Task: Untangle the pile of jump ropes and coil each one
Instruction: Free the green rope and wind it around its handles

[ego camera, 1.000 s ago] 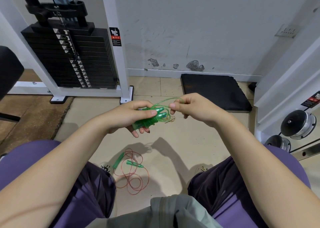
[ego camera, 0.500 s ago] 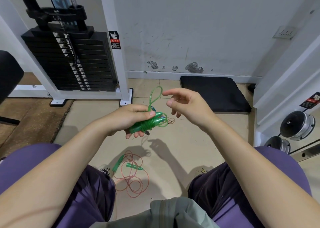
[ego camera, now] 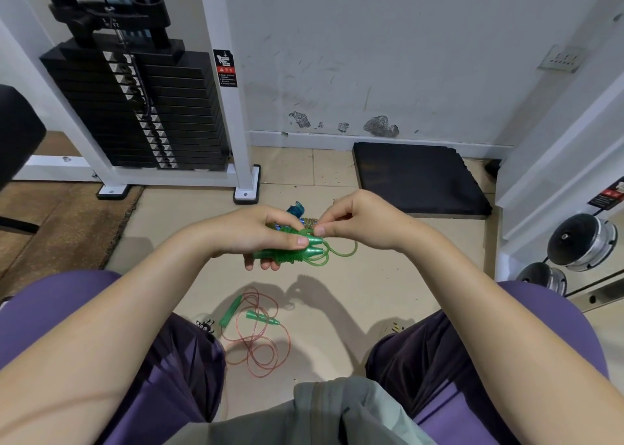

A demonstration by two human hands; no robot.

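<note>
Gym corner, floor level.
Cable machine w/ black weight stack (ego camera: 141, 113), chrome dumbbells (ego camera: 582, 242) on rack at right, black foam mat (ego camera: 418, 177) by scuffed wall.

Soft even light, floor shadows, wide-angle edge distortion.

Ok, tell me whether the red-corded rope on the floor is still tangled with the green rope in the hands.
No. The red-corded rope lies alone on the floor, apart from the green rope held up in the left hand.

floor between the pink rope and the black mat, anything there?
Head view: mostly bare tile between the pink rope and black mat; a blue-handled rope lies partly behind the hands.
</note>
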